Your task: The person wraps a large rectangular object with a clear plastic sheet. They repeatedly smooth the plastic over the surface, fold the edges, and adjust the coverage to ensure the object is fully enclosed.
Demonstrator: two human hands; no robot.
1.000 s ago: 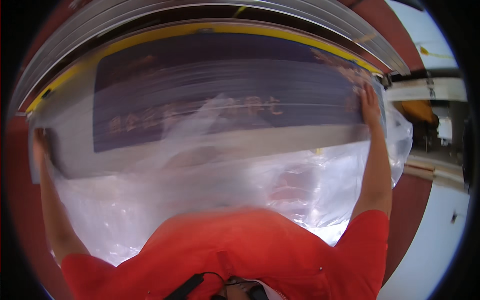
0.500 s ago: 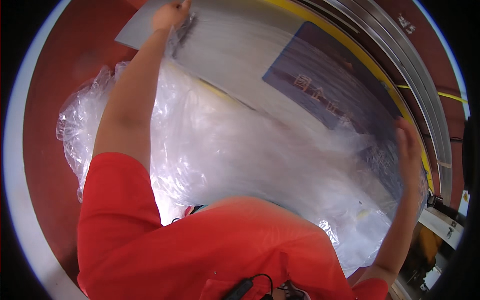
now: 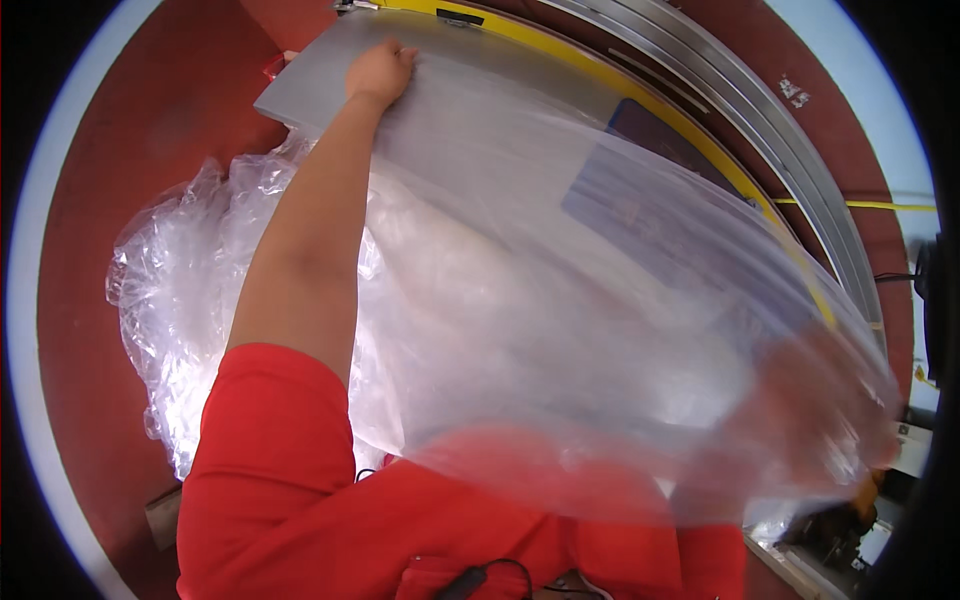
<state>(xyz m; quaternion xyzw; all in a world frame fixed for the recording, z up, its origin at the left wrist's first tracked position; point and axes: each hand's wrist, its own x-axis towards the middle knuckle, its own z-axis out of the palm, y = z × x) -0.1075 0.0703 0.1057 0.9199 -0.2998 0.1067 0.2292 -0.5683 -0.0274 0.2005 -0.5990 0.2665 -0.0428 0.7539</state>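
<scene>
A large sheet of clear plastic film (image 3: 470, 260) spreads across the middle, stretched between my two hands. My left hand (image 3: 382, 72) is closed on its far left edge, over a flat grey panel (image 3: 315, 75). Through the film a dark blue printed rectangle (image 3: 640, 205) shows on the panel. On the right, my right hand (image 3: 880, 445) is behind the raised film, blurred by motion, and its fingers cannot be made out. The film also hangs over my right forearm and the front of my red shirt.
Crumpled clear film (image 3: 190, 280) is bunched on the red floor (image 3: 85, 250) at the left. A yellow strip (image 3: 560, 55) runs along the panel's far edge, with curved-looking metal rails (image 3: 760, 130) beyond. A yellow cord (image 3: 870, 204) stretches out at the right.
My right hand has moved down and rightward, and the film is now lifted over my right arm. My left hand has shifted slightly right and nearer along the panel.
</scene>
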